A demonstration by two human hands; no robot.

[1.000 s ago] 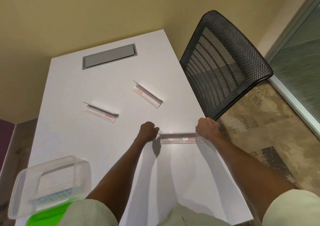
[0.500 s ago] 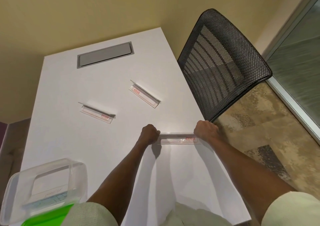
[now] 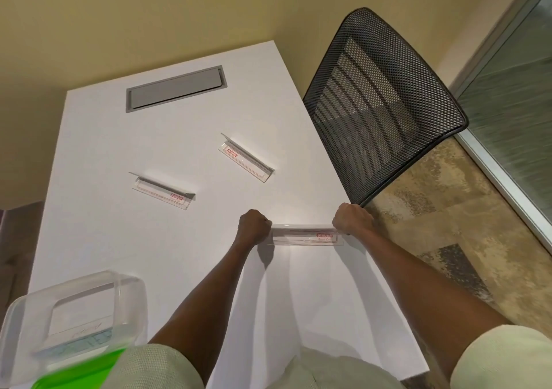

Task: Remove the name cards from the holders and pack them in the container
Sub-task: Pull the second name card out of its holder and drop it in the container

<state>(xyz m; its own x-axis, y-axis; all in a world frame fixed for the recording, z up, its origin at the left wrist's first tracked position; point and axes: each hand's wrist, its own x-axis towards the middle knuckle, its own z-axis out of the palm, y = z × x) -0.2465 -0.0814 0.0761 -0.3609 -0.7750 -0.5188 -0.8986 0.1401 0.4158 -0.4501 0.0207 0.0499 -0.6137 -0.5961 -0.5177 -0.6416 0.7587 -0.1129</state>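
Left hand [image 3: 253, 225] and right hand [image 3: 351, 218], both curled, grip opposite ends of the nearest clear holder [image 3: 304, 235] on the white table [image 3: 119, 239].

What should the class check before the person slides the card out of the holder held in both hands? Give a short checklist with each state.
1. Left hand grips one end of the near holder: ok.
2. Right hand grips the other end: ok.
3. Card inside that holder: ok, red label shows.
4. Container open at near left: ok.
5. Two other holders lie apart, out of the way: ok.
6. Card loose enough to slide: cannot tell.
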